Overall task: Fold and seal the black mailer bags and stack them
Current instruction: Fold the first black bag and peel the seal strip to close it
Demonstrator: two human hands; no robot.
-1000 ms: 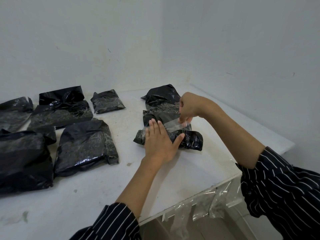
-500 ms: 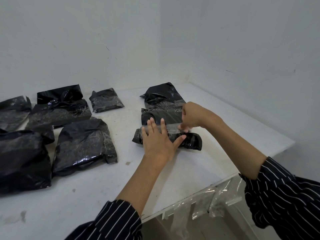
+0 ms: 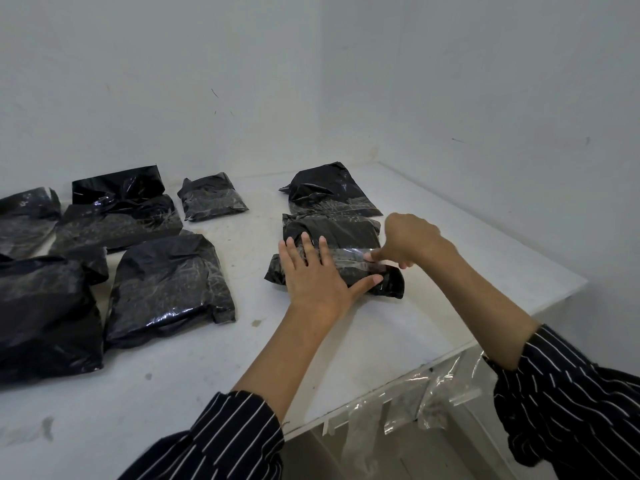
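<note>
Though taped, mailer bag under left hand

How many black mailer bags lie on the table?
About 9: three in a right column, far, middle, nearest under both hands; six at left, overlapping, so some may be hidden.

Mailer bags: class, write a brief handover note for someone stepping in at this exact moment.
Left hand: flat on the folded bag, pinning it.
Right hand: pressing a clear tape strip across the fold.
Behind it, two taped bags overlap; more black bags lie spread on the table's left.
Spare tape pieces hang off the front edge.
Left: finish smoothing the tape, stack this bag, handle the rest.
</note>
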